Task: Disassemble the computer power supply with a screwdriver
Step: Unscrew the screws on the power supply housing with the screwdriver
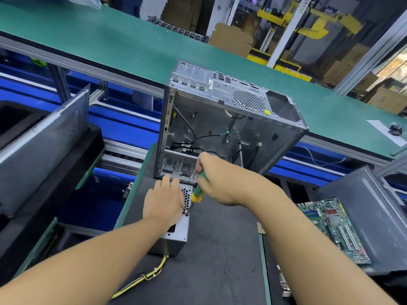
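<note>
Screwdriver (199, 188), gripped in the curled right hand (217, 179), slants down to the power supply (181, 227) beside the flat left hand (164, 200) pressing it.

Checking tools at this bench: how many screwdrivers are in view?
1: a green-and-yellow-handled screwdriver gripped by the right hand, tip on the grey metal power supply. Others may be hidden.

The left hand (164, 202) covers most of the top of the power supply (180, 230). The right hand (220, 181) hides the top end of the screwdriver (198, 192). Its tip is too small to tell what it touches. The wires (152, 275) go out of sight under the left arm (88, 260). A dark thing (395, 129) by the right edge is too small to name.
</note>
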`<state>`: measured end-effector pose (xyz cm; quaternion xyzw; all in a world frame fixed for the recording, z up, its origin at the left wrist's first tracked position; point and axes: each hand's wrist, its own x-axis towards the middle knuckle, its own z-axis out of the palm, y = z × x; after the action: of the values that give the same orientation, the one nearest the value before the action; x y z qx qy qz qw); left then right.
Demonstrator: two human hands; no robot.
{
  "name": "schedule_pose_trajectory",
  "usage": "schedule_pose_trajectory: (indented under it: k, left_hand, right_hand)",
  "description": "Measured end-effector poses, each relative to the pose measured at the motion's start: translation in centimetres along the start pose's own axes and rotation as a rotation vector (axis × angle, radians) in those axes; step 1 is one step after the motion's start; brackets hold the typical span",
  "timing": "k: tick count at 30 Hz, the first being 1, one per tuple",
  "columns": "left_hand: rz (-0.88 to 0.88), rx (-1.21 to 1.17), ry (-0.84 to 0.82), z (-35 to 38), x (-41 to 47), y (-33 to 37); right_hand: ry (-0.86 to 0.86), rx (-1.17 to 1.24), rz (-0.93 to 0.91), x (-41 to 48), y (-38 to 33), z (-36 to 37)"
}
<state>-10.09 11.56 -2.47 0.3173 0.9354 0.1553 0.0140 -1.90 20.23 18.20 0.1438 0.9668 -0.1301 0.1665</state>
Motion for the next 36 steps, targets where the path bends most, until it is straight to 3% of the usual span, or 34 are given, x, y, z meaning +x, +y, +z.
schedule_pose_trajectory:
  k: [3, 7, 9, 11, 15, 20, 24, 29, 34, 36]
  left_hand:
    - [0.001, 0.0, -0.008, -0.2, 0.0, 0.2]
    - [-0.003, 0.001, -0.002, -0.2, -0.1, 0.1]
    - [-0.008, 0.007, -0.003, -0.3, -0.2, 0.0]
    - [-0.001, 0.01, 0.001, -0.4, -0.3, -0.2]
    - [-0.011, 0.056, 0.034, -0.7, -0.5, -0.4]
    - [-0.019, 0.148, -0.048, -0.4, -0.2, 0.5]
    - [-0.082, 0.054, -0.01, -0.6, -0.2, 0.6]
    - [-0.058, 0.087, -0.038, -0.3, -0.3, 0.6]
    - [-0.063, 0.133, -0.062, -0.4, -0.5, 0.7]
    - [-0.064, 0.122, -0.054, -0.3, -0.5, 0.6]
  right_hand:
    - [-0.106, 0.063, -0.038, -0.3, 0.1, -0.7]
    - [0.021, -0.122, 0.116, 0.2, -0.4, 0.2]
    - [0.111, -0.306, 0.036, 0.3, -0.6, 0.6]
    - [0.09, -0.246, -0.082, 0.4, -0.5, 0.5]
    - [-0.143, -0.067, -0.126, 0.5, 0.1, -1.1]
    - [-0.08, -0.088, -0.028, 0.6, -0.9, 0.0]
    - [0.004, -0.261, -0.11, 0.7, -0.9, 0.6]
    - [-0.181, -0.122, -0.157, 0.2, 0.1, -0.8]
    - [-0.039, -0.229, -0.009, 0.2, -0.3, 0.2]
    - [0.011, -0.279, -0.043, 0.1, -0.4, 0.5]
